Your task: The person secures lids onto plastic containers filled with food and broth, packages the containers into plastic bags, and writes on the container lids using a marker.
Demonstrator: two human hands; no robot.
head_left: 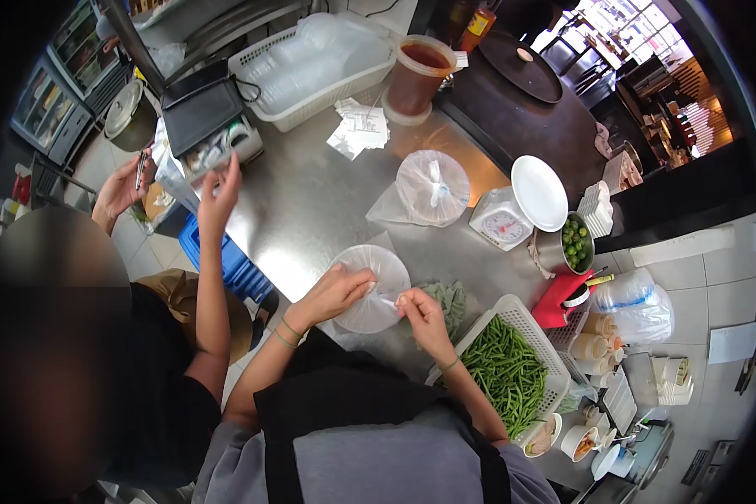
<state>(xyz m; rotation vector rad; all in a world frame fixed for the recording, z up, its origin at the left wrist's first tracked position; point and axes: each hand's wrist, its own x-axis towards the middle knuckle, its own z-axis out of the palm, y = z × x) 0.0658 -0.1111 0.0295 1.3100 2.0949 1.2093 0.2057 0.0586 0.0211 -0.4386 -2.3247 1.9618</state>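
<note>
Over a round container wrapped in a clear plastic bag (370,315), my left hand (343,290) pinches the gathered plastic near the middle. The fingers of my right hand (422,312) are closed on another part of the same bag, at its right side. The wrapped container rests on the steel counter (298,189) close to my body. Farther back stands a second round container in a tied plastic bag (433,186), which neither hand touches.
A co-worker at the left reaches a hand (221,197) toward a black device (203,113). A scale (502,223), a basket of green beans (502,370), a green cloth (447,304), a tub of red sauce (418,76) and white paper slips (359,128) surround the work area.
</note>
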